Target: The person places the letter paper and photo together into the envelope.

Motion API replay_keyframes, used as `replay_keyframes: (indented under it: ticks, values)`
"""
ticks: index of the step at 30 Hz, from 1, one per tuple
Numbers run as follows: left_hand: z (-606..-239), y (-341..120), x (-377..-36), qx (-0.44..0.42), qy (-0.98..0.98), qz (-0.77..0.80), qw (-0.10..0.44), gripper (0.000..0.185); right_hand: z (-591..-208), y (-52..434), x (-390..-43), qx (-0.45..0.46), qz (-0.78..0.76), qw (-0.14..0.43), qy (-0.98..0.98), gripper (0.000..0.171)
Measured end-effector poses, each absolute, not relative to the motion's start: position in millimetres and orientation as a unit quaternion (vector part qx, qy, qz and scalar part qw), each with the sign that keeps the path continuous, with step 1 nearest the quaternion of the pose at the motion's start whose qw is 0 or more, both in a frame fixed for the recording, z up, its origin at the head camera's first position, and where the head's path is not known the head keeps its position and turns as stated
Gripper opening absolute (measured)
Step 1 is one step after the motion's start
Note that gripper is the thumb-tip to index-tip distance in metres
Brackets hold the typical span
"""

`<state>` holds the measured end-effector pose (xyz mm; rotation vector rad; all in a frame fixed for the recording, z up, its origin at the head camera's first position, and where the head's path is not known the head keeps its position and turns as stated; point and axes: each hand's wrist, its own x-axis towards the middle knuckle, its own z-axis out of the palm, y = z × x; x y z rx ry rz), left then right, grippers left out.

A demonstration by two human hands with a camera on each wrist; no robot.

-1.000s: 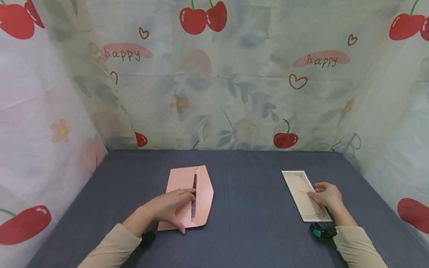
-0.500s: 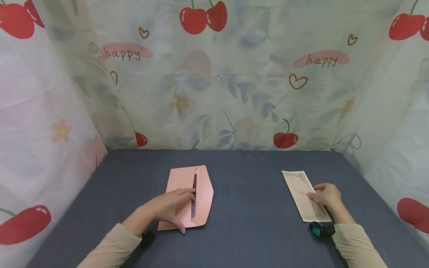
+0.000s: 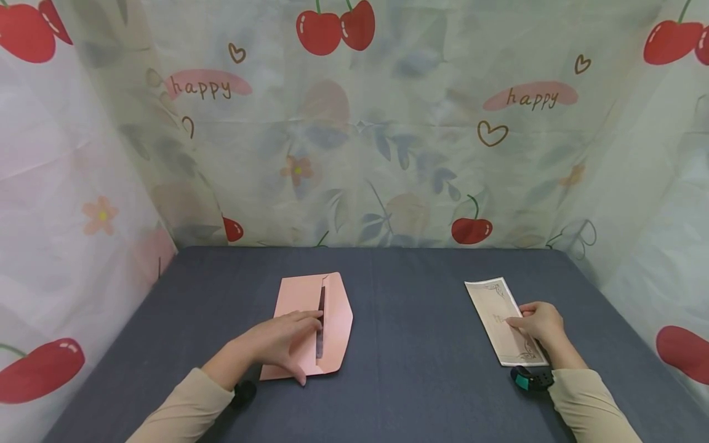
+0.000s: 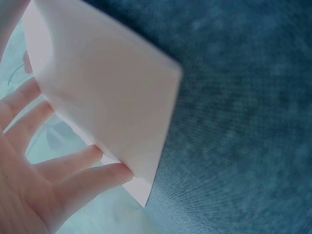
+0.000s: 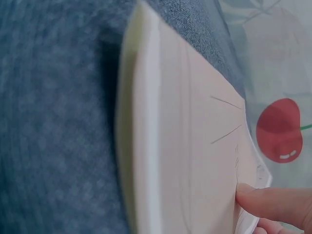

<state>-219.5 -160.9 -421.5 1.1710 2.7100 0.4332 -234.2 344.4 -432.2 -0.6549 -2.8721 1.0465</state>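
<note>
A pink envelope (image 3: 303,298) lies on the dark blue table (image 3: 415,351), its flap open toward the right and a dark slit at its mouth. My left hand (image 3: 285,341) rests flat on it with straight fingers (image 4: 73,170), and the envelope (image 4: 107,97) fills the left wrist view. At the right lies a long white card (image 3: 495,311) with fine line drawings. My right hand (image 3: 538,323) pinches its right edge. In the right wrist view a fingertip (image 5: 273,202) presses on the card (image 5: 195,161), whose left edge stands a little off the cloth.
Translucent curtains (image 3: 388,135) printed with cherries and "happy" wall in the table at the back and both sides. A dark wristband with a teal patch (image 3: 532,378) sits on the right wrist, and another dark band (image 3: 244,392) on the left.
The card's far end has risen slightly and the right hand has shifted a little. The left hand and the envelope stay as they were.
</note>
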Motion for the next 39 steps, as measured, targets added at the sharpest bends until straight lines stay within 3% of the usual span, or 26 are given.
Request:
replay_keyframes:
  ticks: [9,20,31,39]
  values:
    - [-420.3,-159.8,-219.1,0.392,0.907,0.136,0.076,0.086,-429.0,342.1,-232.8,-0.211,0.331,0.010,-0.920,0.048]
    - [-420.3,-160.0,-218.9,0.391,0.906,0.139,0.080,0.085,-431.7,346.4,-234.4,-0.189,0.334,0.055,-0.922,0.029]
    - [-421.5,-160.8,-219.9,0.390,0.906,0.141,0.081,0.087,-420.6,345.2,-233.0,-0.156,0.367,0.025,-0.917,0.036]
    - [-421.2,-161.0,-219.2,0.396,0.904,0.144,0.073,0.086,-460.8,371.0,-262.3,-0.161,0.365,0.038,-0.916,0.038]
